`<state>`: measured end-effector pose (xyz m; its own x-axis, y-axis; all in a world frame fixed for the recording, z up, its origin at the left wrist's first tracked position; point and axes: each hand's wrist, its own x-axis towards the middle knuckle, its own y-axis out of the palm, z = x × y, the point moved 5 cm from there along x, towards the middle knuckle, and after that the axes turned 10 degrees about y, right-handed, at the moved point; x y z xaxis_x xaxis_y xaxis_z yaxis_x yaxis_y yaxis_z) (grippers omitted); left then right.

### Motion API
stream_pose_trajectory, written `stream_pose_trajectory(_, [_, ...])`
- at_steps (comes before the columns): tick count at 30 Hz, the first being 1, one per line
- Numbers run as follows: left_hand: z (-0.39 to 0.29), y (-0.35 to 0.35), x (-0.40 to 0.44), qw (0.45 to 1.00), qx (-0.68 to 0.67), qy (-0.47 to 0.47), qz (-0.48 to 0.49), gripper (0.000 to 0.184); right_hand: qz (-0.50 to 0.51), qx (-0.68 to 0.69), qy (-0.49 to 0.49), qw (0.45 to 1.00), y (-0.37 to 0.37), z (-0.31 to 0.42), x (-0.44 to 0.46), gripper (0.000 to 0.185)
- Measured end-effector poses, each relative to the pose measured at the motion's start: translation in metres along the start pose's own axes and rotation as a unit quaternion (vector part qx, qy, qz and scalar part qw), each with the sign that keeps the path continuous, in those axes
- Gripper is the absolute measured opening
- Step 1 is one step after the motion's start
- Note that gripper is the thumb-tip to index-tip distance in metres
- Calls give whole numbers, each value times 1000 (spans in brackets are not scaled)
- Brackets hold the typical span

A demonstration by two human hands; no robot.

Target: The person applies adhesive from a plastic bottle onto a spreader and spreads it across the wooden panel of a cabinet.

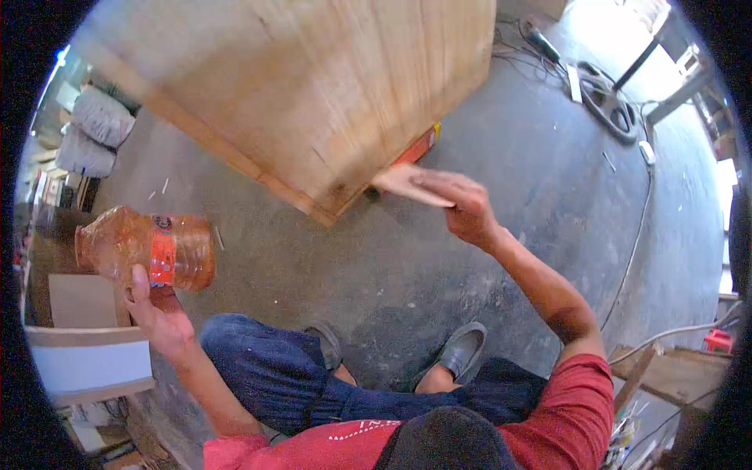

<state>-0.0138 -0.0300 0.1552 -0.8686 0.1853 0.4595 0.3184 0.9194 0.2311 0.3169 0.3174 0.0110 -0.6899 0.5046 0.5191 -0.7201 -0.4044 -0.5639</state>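
Note:
A clear plastic jar [188, 252] with an orange tint and a red-orange label lies sideways in my left hand [160, 317]. My fingers grip its underside and its mouth points left. In my right hand [466, 207] is a flat, pale piece [411, 188], pinched along its edge; its exact kind is unclear. That piece is at the near edge of a large wooden panel [313, 102], close to the corner; whether it touches the wood I cannot tell. Behind the panel edge shows a red and yellow object [423, 147], partly hidden.
Rolled, wrapped bundles [98, 125] stand at the far left. A white and brown box [90, 360] is beside my left arm. Cables and a black hose [607, 106] lie on the grey floor [548, 180] at the upper right. A wooden board [674, 372] is near my right elbow.

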Motion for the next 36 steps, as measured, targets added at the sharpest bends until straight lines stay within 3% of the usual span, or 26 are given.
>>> stream_pose_trajectory(3, [-3, 0, -1, 1000, -1, -6, 7, 55, -198, -70, -38, 977, -48, 68, 62, 44])
stream_pose_trajectory(6, [-1, -2, -3, 1000, -13, -10, 10, 55, -281, -169, -80, 941, -36, 78, 103, 42])
stream_pose_trajectory(7, [-3, -1, -6, 1000, -6, -11, 1, 55, -283, -173, -84, 940, -25, 92, 97, 42])
stream_pose_trajectory(9, [-8, 2, -5, 1000, -6, -1, -7, 54, -182, -146, -113, 966, 8, 115, 82, 38])
stream_pose_trajectory(12, [-13, -9, -4, 1000, -8, 3, 5, 53, -226, -115, -118, 960, -14, 90, 76, 28])
stream_pose_trajectory(14, [-12, -27, -1, 1000, -7, -5, -5, 54, -302, -79, 45, 949, -50, 59, 88, 21])
stream_pose_trajectory(15, [-14, -29, -4, 1000, -7, -5, -12, 54, -327, -91, 48, 939, -62, 38, 93, 20])
stream_pose_trajectory(17, [-20, -29, -5, 999, 10, 4, -32, 55, -281, -86, 123, 948, -56, 26, 104, 23])
stream_pose_trajectory(19, [-17, -34, -2, 999, 10, 10, -32, 56, -258, -39, -1, 965, -14, 52, 97, 32])
stream_pose_trajectory(21, [-17, -30, -2, 1000, 4, 15, -23, 57, -208, -116, -80, 968, 35, 102, 76, 33])
stream_pose_trajectory(24, [-18, -23, 0, 1000, -5, 16, -7, 59, -182, -53, -103, 976, 14, 126, 81, 34])
stream_pose_trajectory(26, [-15, -28, -1, 1000, 0, 6, -19, 61, -310, -90, -57, 945, -37, 94, 95, 27])
stream_pose_trajectory(28, [-16, -30, -2, 1000, 1, 1, -23, 60, -402, 12, 65, 913, -93, 43, 121, 25])
stream_pose_trajectory(30, [-16, -32, -5, 1000, 3, -2, -29, 60, -396, -76, 265, 876, -135, -30, 138, 40])
stream_pose_trajectory(31, [-16, -31, -3, 1000, 8, 5, -17, 59, -403, -75, 262, 874, -146, -55, 149, 40])
stream_pose_trajectory(33, [-19, -27, 0, 1000, 10, 20, 1, 58, -390, -79, 348, 849, -161, -95, 169, 50])
stream_pose_trajectory(36, [-18, -28, 0, 999, 41, -1, -28, 55, -402, -104, 309, 855, -166, -70, 207, 54])
